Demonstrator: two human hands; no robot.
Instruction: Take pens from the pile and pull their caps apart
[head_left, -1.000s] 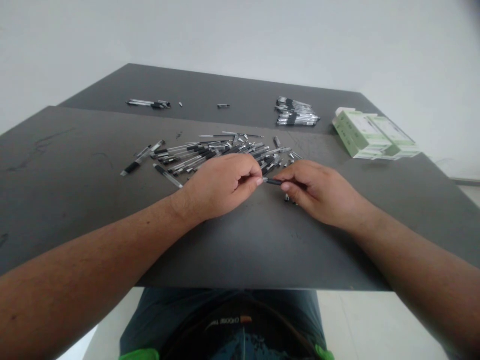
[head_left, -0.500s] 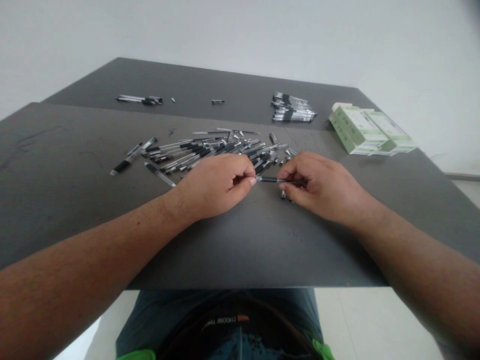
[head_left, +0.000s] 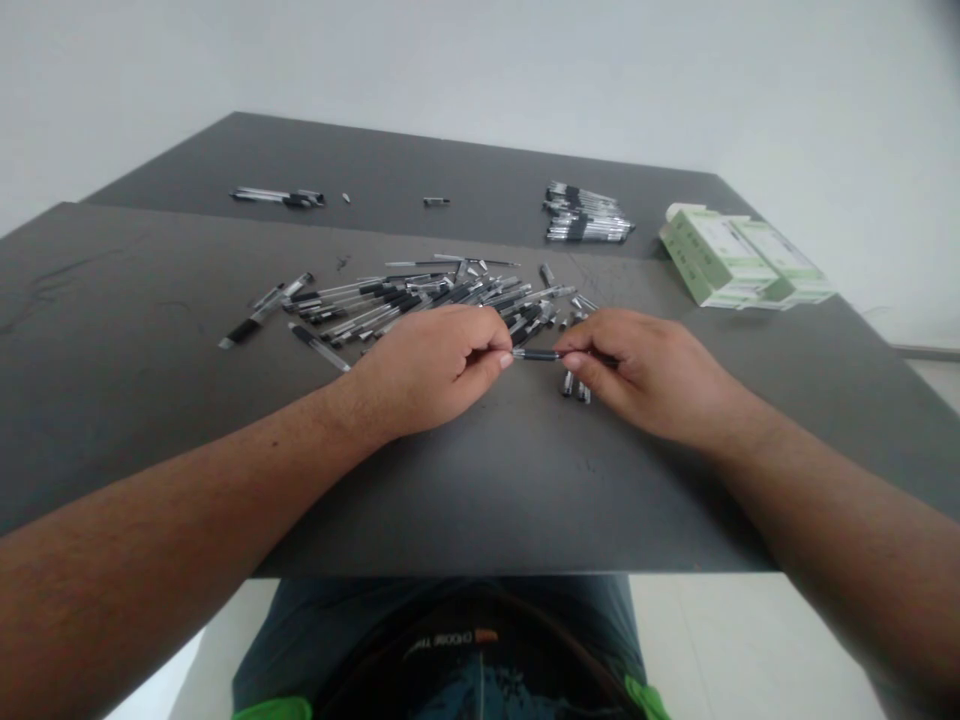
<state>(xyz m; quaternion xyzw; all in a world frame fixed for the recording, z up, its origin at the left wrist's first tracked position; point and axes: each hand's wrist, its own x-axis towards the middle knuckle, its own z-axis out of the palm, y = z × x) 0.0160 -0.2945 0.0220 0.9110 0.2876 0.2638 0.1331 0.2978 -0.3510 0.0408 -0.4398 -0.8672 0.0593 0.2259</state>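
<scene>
Between my two hands a pen [head_left: 536,354] with a dark grip section lies roughly level, just above the grey table. My left hand [head_left: 450,365] is closed, pinching the pen's left end between thumb and forefinger. On the other side my right hand [head_left: 637,365] has its thumb and fingers pressed together on the pen's right part, which they hide. Several pen caps [head_left: 576,386] lie on the table beside my right thumb. Just beyond my hands spreads a pile of pen parts [head_left: 420,300], partly covered by the left hand.
At the back right lies a stack of pens [head_left: 585,215], with green and white boxes [head_left: 727,255] farther right. More pens [head_left: 277,198] and a single cap [head_left: 436,202] lie along the back. Loose pens [head_left: 266,310] rest left of the pile on the grey table [head_left: 480,500].
My right fingers have closed in and shifted slightly along the pen, its thumb now pressing it. More of the caps beneath that hand shows. The left hand stays in place.
</scene>
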